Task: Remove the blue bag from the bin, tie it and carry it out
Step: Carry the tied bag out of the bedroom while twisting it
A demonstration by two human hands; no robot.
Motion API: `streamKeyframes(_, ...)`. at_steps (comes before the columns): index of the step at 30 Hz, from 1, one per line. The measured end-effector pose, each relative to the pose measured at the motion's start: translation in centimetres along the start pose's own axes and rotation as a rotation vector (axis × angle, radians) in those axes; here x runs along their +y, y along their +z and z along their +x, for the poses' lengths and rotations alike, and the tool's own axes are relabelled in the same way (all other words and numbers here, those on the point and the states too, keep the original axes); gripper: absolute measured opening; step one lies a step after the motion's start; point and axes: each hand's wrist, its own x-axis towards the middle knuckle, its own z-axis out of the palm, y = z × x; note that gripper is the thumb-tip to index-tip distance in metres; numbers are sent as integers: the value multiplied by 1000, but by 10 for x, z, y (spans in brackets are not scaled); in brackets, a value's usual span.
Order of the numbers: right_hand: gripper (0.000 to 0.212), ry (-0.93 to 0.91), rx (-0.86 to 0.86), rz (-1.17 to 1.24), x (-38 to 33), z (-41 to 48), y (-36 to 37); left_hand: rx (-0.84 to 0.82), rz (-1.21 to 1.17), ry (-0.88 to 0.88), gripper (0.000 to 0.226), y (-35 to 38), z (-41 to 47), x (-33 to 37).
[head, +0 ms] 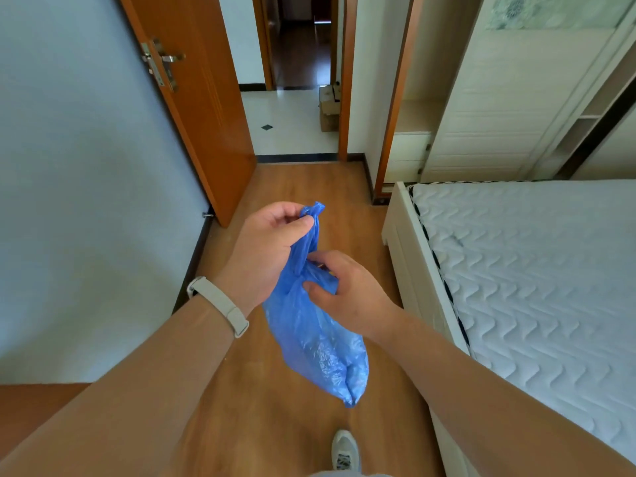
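The bag is already out of the bin, and no bin is in view, so the step in hand looks like the tying, or the last tightening of it, done while standing on the floor (pixel 275 401) facing the open door (pixel 203 108)

The left hand (pixel 265 249) has its grip clenched on the gathered neck of the bag (pixel 316 342): thumb and fingers pinch the twisted plastic just under a small bunched tip that stands up above the fist. Whether that tip is a finished knot cannot be told

The right hand (pixel 347 294) sits lower and just beside the left, its grip closed on the plastic at the base of the neck, where the bag begins to widen

Below both grips the bag hangs free in the air, slack and light, its bottom corner well clear of the floor and near the bed (pixel 516 270) on the right

The next move, as I judge it, calls for pulling the two grips apart to cinch the neck, then letting one hand go and walking through the doorway (pixel 292 125) ahead
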Motion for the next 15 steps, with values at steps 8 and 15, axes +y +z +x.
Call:
streamKeyframes(8, 50, 15, 2, -3, 46, 77, -37, -21, 21, 26, 14, 35, 99, -1)
streamKeyframes(15, 46, 29, 45, 3, 81, 158, -55, -86, 65, 52, 10, 46, 190, -2)
